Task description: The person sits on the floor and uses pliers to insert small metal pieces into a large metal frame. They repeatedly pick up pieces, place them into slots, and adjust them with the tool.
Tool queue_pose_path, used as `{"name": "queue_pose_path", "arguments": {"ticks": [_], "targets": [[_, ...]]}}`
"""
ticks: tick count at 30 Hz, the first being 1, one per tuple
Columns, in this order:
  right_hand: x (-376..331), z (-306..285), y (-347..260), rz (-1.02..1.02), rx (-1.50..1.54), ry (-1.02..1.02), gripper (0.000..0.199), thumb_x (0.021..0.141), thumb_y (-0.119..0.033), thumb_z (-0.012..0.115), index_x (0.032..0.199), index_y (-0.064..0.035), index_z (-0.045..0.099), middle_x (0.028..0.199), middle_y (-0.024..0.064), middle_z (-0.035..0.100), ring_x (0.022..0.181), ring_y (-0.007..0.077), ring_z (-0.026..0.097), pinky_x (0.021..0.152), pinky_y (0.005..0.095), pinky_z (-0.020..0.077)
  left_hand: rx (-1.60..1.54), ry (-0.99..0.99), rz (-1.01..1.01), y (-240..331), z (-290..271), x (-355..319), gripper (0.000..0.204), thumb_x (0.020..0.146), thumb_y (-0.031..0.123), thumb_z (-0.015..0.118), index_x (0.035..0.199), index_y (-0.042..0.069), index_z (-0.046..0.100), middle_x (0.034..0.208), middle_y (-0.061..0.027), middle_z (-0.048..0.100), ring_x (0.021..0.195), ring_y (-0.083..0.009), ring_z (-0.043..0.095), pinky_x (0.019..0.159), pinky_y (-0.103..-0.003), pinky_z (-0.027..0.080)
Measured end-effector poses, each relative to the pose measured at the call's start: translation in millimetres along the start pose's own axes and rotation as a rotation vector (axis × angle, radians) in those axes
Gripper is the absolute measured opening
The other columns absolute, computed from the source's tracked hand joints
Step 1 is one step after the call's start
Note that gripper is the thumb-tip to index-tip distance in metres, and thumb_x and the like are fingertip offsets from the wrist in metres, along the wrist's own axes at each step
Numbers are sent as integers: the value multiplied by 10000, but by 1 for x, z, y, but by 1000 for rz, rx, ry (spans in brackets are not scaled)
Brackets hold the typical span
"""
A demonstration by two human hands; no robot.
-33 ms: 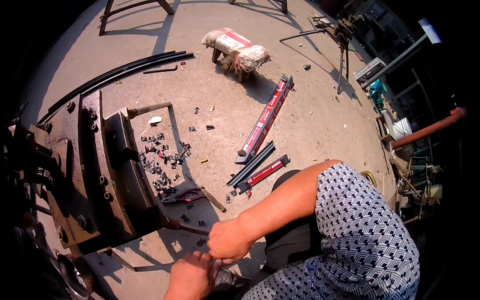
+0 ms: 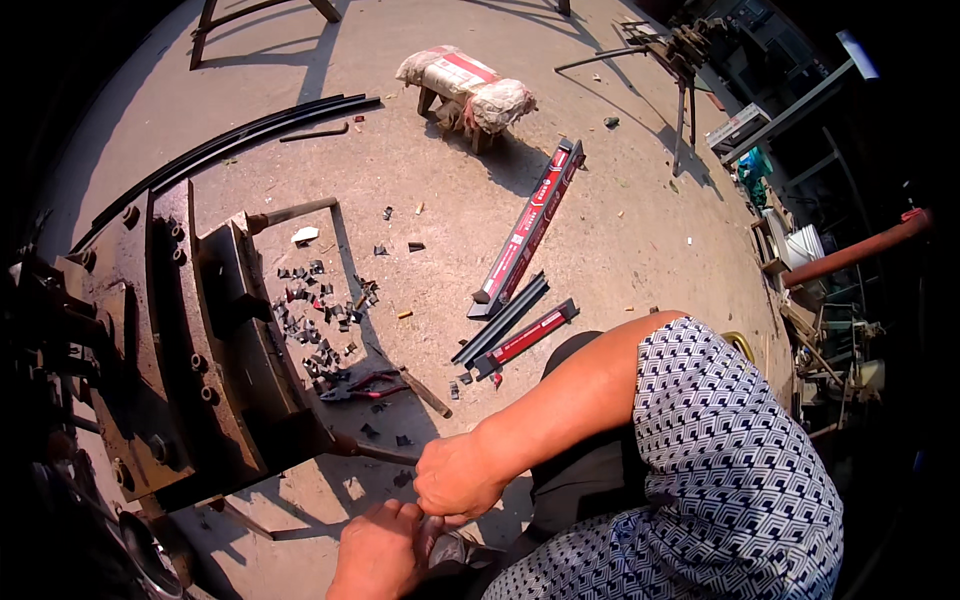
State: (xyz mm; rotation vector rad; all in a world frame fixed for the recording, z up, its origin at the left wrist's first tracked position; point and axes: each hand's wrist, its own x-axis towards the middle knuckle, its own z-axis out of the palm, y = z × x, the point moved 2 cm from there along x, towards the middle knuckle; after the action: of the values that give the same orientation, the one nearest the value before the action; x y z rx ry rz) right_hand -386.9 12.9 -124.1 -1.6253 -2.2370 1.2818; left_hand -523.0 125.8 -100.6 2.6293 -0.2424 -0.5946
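Observation:
My right hand (image 2: 460, 478) is closed, knuckles up, at the end of a metal rod (image 2: 372, 452) that sticks out from a rusty bolted steel machine (image 2: 225, 345). Whether its fingers touch the rod cannot be told. Just below and to the left, my left hand (image 2: 380, 550) is closed too, its thumb side against the right hand's fingers. Whatever the two hands pinch between them is hidden. Red-handled pliers (image 2: 362, 387) lie on the ground beyond, beside many small dark cut metal pieces (image 2: 322, 358).
A wooden stick (image 2: 426, 392) lies near the pliers. Farther right are red-labelled dark metal strips (image 2: 530, 228), a shorter one (image 2: 525, 340) and a grey channel strip (image 2: 500, 318). A sack-covered stool (image 2: 465, 85) stands beyond. Long dark strips (image 2: 230, 140) lie far left; a tripod stand (image 2: 680, 75) stands far right.
The whole view has shifted slightly, so the ground things sit a little higher and farther left. Both hands keep the same closed pose together.

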Motion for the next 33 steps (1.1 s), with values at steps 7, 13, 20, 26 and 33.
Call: {"name": "queue_pose_path", "arguments": {"ticks": [7, 13, 20, 26, 33], "targets": [[-24, -15, -18, -48, 1, 137, 243, 827, -239, 649, 734, -20, 700, 749, 127, 717, 725, 308, 715, 624, 417, 558, -184, -184, -35, -10, -1, 28, 244, 779, 199, 746, 969, 59, 688, 925, -162, 690, 843, -390, 661, 739, -447, 551], [-40, -24, -26, 69, 114, 241, 123, 727, -125, 693, 789, -43, 760, 764, 112, 732, 768, 292, 724, 593, 430, 555, -389, -425, -214, -3, 51, 53, 324, 840, 249, 688, 1117, 80, 686, 1079, -165, 720, 1012, -354, 685, 837, -412, 548], [-58, -14, 0, 307, 333, 525, 194, 793, -205, 659, 717, -37, 716, 729, 144, 715, 714, 343, 711, 599, 456, 552, -817, -444, -415, 81, 116, 15, 389, 1006, 377, 550, 1155, 31, 644, 1097, -219, 699, 1058, -368, 669, 862, -418, 524], [-83, 15, -26, 530, 563, 744, 244, 827, -238, 644, 791, 1, 679, 758, 205, 696, 731, 403, 698, 626, 497, 553, -535, -664, -408, 151, 9, -13, 366, 998, 366, 572, 1065, 20, 671, 951, -241, 697, 926, -398, 682, 812, -413, 524], [-172, 59, -106, 790, 782, 803, 197, 812, -181, 630, 855, 7, 665, 832, 207, 694, 812, 404, 692, 684, 506, 548, -653, -531, -562, 156, -66, -15, 356, 1010, 295, 572, 954, -38, 683, 822, -86, 698, 760, -138, 605, 731, -300, 488]]}}
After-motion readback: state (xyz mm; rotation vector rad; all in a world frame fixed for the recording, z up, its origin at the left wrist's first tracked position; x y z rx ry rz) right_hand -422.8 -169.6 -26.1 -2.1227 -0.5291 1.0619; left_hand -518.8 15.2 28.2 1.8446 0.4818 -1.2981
